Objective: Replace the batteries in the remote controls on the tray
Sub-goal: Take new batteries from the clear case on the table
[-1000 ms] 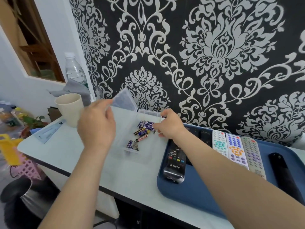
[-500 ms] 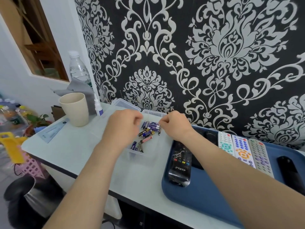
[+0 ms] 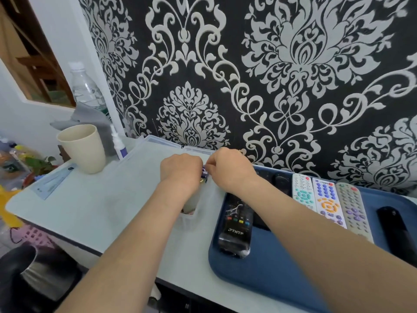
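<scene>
My left hand point(image 3: 180, 170) and my right hand point(image 3: 230, 168) are over the clear plastic box point(image 3: 191, 219), knuckles nearly touching. Both have their fingers curled down onto purple batteries point(image 3: 205, 172) that show in the gap between them. The fingertips and the rest of the box's contents are hidden under my hands. To the right, a blue tray point(image 3: 270, 269) holds a black remote point(image 3: 235, 224) wrapped in clear plastic, a white remote with teal buttons point(image 3: 303, 193), a white remote with orange buttons point(image 3: 327, 199), a grey remote point(image 3: 352, 206) and another black remote point(image 3: 397, 229).
The box's open lid point(image 3: 155, 143) lies flat behind it against the patterned wall. A beige cup point(image 3: 82, 147), a water bottle point(image 3: 86, 89), a small tube point(image 3: 118, 144) and a ruler point(image 3: 52, 184) stand at the table's left. A bin point(image 3: 24, 274) sits below the table edge.
My left hand let the lid drop open behind the box, then came down into the box. Both hands have closed in together on the batteries.
</scene>
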A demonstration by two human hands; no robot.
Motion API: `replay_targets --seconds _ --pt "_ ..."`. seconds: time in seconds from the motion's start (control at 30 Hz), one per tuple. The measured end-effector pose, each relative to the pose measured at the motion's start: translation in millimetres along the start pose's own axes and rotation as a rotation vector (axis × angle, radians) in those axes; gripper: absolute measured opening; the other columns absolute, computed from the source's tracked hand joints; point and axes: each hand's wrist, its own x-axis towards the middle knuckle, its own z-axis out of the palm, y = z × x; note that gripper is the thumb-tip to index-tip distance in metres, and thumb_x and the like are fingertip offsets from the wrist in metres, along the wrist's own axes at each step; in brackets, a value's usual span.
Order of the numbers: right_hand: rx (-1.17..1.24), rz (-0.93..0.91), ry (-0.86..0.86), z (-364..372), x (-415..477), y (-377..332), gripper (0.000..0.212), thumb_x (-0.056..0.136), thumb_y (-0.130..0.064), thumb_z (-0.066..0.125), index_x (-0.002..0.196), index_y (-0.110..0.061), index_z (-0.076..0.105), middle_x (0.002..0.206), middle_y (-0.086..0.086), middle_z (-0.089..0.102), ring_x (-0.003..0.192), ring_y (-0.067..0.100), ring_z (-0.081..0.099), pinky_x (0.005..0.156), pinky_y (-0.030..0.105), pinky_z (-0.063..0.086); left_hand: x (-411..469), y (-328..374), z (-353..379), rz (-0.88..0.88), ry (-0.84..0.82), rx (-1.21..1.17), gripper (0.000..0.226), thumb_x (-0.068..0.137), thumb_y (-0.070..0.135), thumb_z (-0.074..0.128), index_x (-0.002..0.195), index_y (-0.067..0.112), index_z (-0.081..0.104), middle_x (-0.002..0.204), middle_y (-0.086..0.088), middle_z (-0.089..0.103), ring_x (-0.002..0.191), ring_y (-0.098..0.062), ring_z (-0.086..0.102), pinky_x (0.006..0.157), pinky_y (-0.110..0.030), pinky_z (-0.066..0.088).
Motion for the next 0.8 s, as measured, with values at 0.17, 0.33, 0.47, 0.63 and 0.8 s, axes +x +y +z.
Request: replay_targets --seconds 0.17,0.33,0.47,0.63,0.8 --pt "-0.275 -0.098 0.012 -5 -5 -13 0.023 0.089 -0.008 0.054 0.11 -0.011 0.062 0.121 0.008 0.054 0.122 0.027 0.039 0.094 0.042 0.038 -5 1 4 0.026 0.05 -0.102 0.021 0.084 0.01 0.052 0.1 0.018 0.062 0.104 -0.01 0.066 0.098 -0.033 0.06 0.065 -0.029 0.037" --pt "-0.351 -0.123 -0.154 -13 4 -23 0.011 0.089 -0.006 0.05 0.091 -0.016 0.046 0.097 0.002 0.047 0.116 0.025 0.04 0.093 0.044 0.034 -4 -8 8 -0.014 0.076 -0.206 0.01 0.078 0.015 0.057 0.083 0.022 0.052 0.097 -0.009 0.066 0.089 -0.033 0.061 0.061 -0.029 0.036" --pt "-0.336 -0.15 -0.363 -21 17 -24 0.015 0.088 -0.007 0.044 0.074 -0.013 0.045 0.079 -0.002 0.047 0.089 0.024 0.045 0.087 0.046 0.028 -4 -9 10 -0.014 0.065 -0.275 0.019 0.075 0.015 0.062 0.079 0.024 0.046 0.094 -0.009 0.066 0.085 -0.032 0.061 0.061 -0.029 0.037" --pt "0.257 -0.139 -0.168 -13 20 -4 0.024 0.094 -0.022 0.046 0.094 -0.017 0.069 0.091 0.001 0.07 0.081 0.017 0.061 0.079 0.037 0.05 -8 -29 -6 -0.086 0.13 -0.541 0.015 0.071 0.03 0.078 0.076 0.023 0.066 0.074 0.002 0.066 0.075 -0.023 0.064 0.062 -0.027 0.045" --pt "1.177 0.089 -0.128 -40 -7 -1 0.039 0.101 -0.039 0.046 0.102 -0.01 0.073 0.082 0.007 0.064 0.067 0.01 0.056 0.06 0.022 0.044 -28 -22 -42 -0.093 -0.066 -1.693 0.005 0.083 0.015 0.071 0.088 0.016 0.072 0.073 -0.002 0.073 0.051 -0.007 0.059 0.042 -0.014 0.04"
